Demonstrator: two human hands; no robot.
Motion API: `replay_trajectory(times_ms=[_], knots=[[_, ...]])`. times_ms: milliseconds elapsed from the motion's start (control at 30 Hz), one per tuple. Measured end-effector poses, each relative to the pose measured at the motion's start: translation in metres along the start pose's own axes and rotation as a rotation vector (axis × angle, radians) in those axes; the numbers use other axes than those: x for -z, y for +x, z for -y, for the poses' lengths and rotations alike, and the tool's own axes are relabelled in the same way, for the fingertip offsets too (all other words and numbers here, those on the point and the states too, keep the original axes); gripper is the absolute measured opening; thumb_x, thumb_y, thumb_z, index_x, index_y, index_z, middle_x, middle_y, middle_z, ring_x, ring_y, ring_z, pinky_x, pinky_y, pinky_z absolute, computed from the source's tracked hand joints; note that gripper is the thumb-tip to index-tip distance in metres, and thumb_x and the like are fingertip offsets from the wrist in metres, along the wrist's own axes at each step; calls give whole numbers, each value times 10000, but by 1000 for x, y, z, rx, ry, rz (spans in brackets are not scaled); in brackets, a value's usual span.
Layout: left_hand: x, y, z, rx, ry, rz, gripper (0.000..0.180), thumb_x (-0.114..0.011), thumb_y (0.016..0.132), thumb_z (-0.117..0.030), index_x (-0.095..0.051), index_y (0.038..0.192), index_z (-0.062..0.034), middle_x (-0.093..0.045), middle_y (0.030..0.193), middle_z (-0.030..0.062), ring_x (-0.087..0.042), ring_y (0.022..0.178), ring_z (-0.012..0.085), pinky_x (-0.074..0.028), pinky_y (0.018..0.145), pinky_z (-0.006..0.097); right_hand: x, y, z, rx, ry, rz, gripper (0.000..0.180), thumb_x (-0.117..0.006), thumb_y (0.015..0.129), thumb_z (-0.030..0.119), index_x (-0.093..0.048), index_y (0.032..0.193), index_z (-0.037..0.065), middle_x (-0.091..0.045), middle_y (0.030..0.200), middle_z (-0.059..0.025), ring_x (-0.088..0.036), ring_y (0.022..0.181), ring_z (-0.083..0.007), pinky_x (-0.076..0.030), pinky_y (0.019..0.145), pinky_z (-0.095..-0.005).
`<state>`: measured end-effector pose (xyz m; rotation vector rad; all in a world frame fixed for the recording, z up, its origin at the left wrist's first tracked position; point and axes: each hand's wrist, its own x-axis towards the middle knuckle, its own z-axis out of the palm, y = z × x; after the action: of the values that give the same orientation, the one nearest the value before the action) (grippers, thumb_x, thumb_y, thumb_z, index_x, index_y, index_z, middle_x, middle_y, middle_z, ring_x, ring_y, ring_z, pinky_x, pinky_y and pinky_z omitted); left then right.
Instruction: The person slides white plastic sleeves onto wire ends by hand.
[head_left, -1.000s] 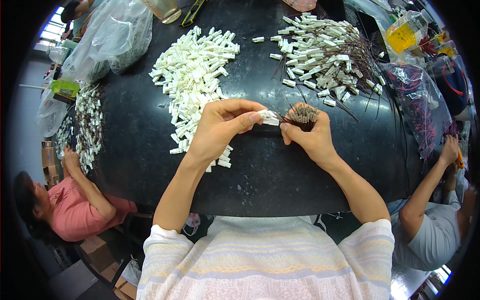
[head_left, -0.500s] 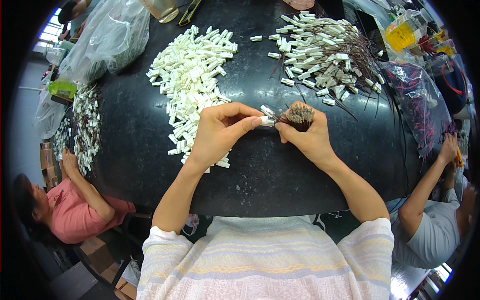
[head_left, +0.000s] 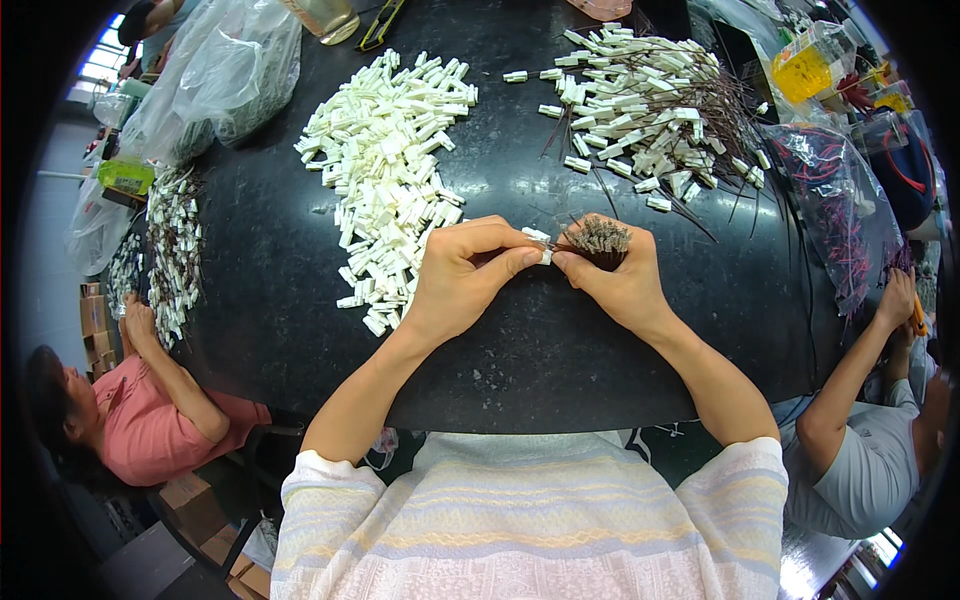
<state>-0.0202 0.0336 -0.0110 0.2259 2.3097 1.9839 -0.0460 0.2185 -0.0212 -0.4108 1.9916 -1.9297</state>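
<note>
My left hand (head_left: 462,278) pinches a small white plastic connector (head_left: 541,247) between thumb and fingertips, right against my right hand. My right hand (head_left: 618,281) clasps a bundle of thin dark wires (head_left: 598,238) whose ends stick up, and its fingertips meet the connector. Both hands rest over the black table (head_left: 520,340), close to its near edge. A heap of loose white connectors (head_left: 392,172) lies just left of my left hand.
A pile of connectors with dark wires fitted (head_left: 648,112) lies at the back right. Clear plastic bags (head_left: 215,80) sit at the back left, a bag of red wires (head_left: 842,210) at the right. A person in pink (head_left: 150,410) sits at the left, another in grey (head_left: 860,440) at the right.
My two hands have closed together, and the white connector now sits between the fingertips of both. The view has shifted slightly.
</note>
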Motion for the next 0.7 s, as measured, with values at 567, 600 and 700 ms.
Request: replay_trajectory(times_ms=[567, 600, 700], knots=[[30, 11, -8, -365, 852, -80, 149, -662, 676, 2, -629, 818, -29, -584, 797, 56, -510, 767, 184, -410, 685, 283, 1, 2, 6, -112, 164, -79, 64, -592, 781, 57, -591, 800, -5, -608, 652, -41, -548, 594, -69, -394, 540, -197], [27, 9, -15, -228, 655, -110, 145, -663, 688, -3, -627, 826, -28, -582, 796, 47, -498, 735, 157, -400, 656, 263, 1, 2, 6, -115, 163, -79, 64, -592, 781, 57, -591, 800, -5, -608, 652, -41, -548, 594, -69, -394, 540, -197], [17, 7, -15, -133, 354, -124, 148, -673, 698, -19, -631, 840, -28, -574, 772, 37, -481, 668, 120, -377, 586, 235, 1, 2, 9, -124, 161, -50, 54, -596, 772, 52, -598, 780, -2, -615, 662, -39, -553, 605, -67, -404, 561, -195]])
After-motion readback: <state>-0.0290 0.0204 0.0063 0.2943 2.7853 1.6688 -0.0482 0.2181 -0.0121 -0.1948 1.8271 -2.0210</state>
